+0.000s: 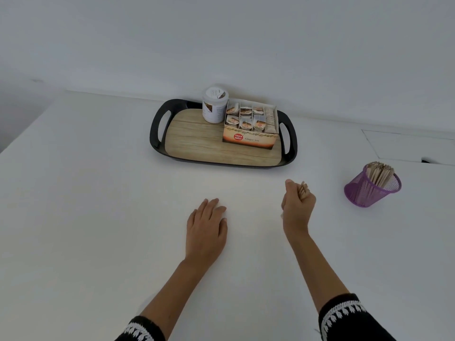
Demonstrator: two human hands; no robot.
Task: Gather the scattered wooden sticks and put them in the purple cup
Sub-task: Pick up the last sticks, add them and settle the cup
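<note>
Wooden sticks (pixel 302 187) bunched upright in gripping right hand (pixel 297 205), left hand (pixel 206 222) flat, purple cup (pixel 372 187) tilted

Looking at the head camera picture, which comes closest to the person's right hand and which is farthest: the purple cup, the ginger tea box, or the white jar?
From the right hand, which grips a bundle of wooden sticks:
1. Purple cup, on the table just to its right, already holding sticks.
2. Ginger tea box, farther back, at the right end of the tray.
3. White jar, behind and left of the box, at the tray's back edge.
</note>
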